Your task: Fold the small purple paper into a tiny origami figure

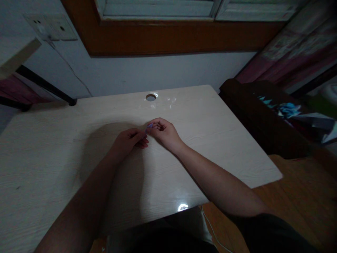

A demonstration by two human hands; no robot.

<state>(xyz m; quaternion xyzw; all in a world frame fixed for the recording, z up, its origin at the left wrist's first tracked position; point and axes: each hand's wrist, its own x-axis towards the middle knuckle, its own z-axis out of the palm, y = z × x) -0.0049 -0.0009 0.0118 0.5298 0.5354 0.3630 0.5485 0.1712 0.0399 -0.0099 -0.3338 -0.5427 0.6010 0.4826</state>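
A small purple piece (150,125), thin and perhaps folded, is held between my two hands above the middle of the desk; its kind is too small to make out. My right hand (163,131) pinches it from the right with thumb and forefinger. From the left, the thumb and fingertips of my left hand (129,140) close at its lower edge, and the fingers hide part of it. Both hands are close over the pale wood-grain desk (210,126), fingertips almost meeting.
A round cable hole (151,97) lies near the desk's back edge. At the left, a raised shelf (18,58) stands on black legs. A wall socket (51,27) has a cord running down. Dark furniture with a blue crumpled item (289,109) is on the right.
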